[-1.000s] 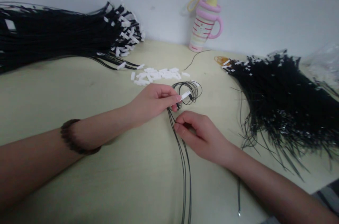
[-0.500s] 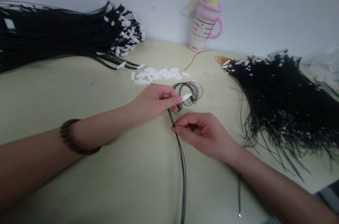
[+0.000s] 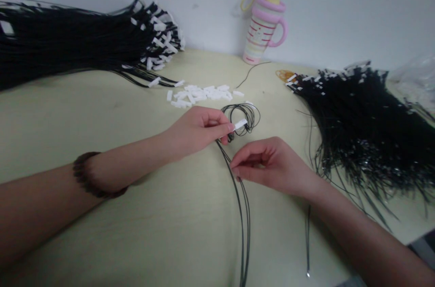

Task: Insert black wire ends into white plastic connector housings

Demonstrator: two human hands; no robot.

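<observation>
Nearest the viewer, a few thin black cords (image 3: 244,232) ran up the pale yellow worktop (image 3: 136,223) from its front edge toward the hands. One separate cord with a metal tip (image 3: 307,251) lay just right of them, beside the right forearm.

The right hand (image 3: 272,167) rested low on the worktop, its fingers (image 3: 238,170) drawn together in a narrow pinch on the cords where they curved up. The left hand (image 3: 197,131), a dark beaded bracelet (image 3: 90,176) on its wrist, sat just beyond; its fingers were pinched shut on a small white clip (image 3: 239,124). The cords passed under that hand and ended in a small loose coil (image 3: 243,117) touching the clip.

Behind the coil a scatter of white clips (image 3: 200,94) lay loose on the worktop, in no tray or box. To the right, a thick sheaf of black cords (image 3: 367,119) fanned out, white clips at its far end and metal tips toward the front. A small orange band (image 3: 282,75) lay at its far end. Far left, a larger stack of black cords (image 3: 68,47) with white clips was piled high.

At the back a pink striped bottle (image 3: 263,33) with handle and yellow strap stood upright by the plain white wall (image 3: 340,6); contents could not be told. A clear plastic bag (image 3: 414,78) sat at far right, contents unclear.
</observation>
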